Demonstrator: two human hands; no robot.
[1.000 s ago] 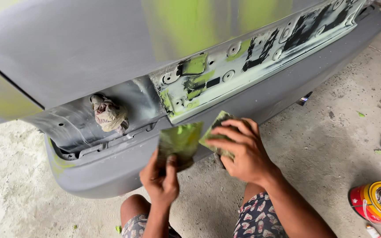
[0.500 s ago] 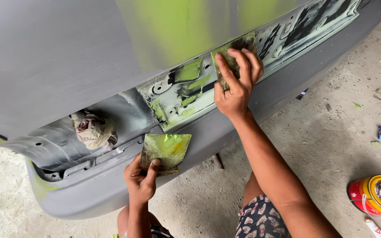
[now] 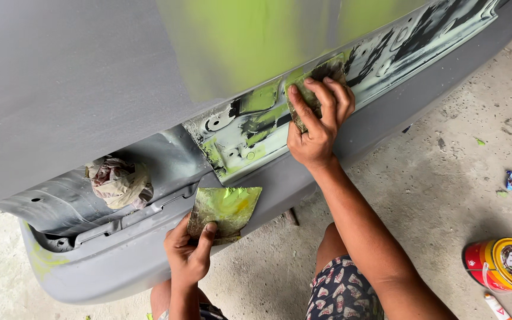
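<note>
Green-smeared flat metal mixing plate (image 3: pixel 225 208) was gripped by the left hand (image 3: pixel 188 253); a green-coated spreader (image 3: pixel 314 88) was pressed under the right hand (image 3: pixel 317 121) against the grey car panel (image 3: pixel 78 89).

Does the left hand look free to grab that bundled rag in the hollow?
Probably not yet: the left hand grips a green-smeared plate. The rag lies uncovered nearby, so nothing else blocks it.

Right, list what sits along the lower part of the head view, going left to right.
Crumpled rag → left hand holding a green-smeared sheet → right hand pressing a spreader on the panel → red and yellow tin.
</note>
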